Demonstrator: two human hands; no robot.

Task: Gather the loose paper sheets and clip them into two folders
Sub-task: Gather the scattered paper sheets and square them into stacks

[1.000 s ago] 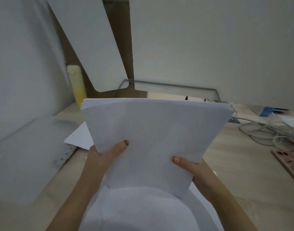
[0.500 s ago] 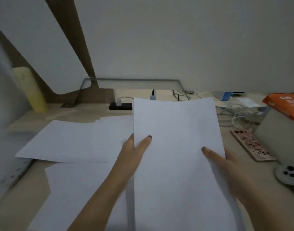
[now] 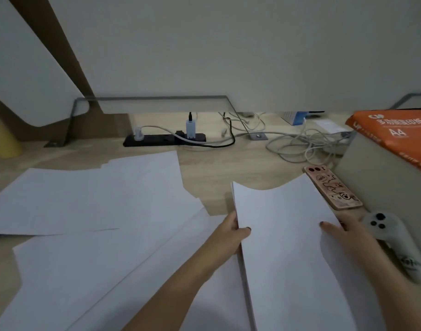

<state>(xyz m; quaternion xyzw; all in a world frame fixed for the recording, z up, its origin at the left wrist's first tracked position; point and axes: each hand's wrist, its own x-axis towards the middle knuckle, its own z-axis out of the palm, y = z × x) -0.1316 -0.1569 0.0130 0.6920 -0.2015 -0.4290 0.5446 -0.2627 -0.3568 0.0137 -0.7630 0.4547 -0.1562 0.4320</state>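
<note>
Head view: both hands, left (image 3: 233, 231) and right (image 3: 340, 231), pinch the limp, sagging paper stack (image 3: 283, 235) by its side edges, more loose sheets (image 3: 90, 201) lying leftward.

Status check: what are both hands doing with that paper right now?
Left hand and right hand grip white paper stack by its sides. Loose white sheets on desk. Pink-cased phone beside stack.

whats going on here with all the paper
A person is gathering loose sheets on a desk. Both hands, left and right, hold a stack by its sides. More loose sheets lie spread to the left. No folder shows.
</note>
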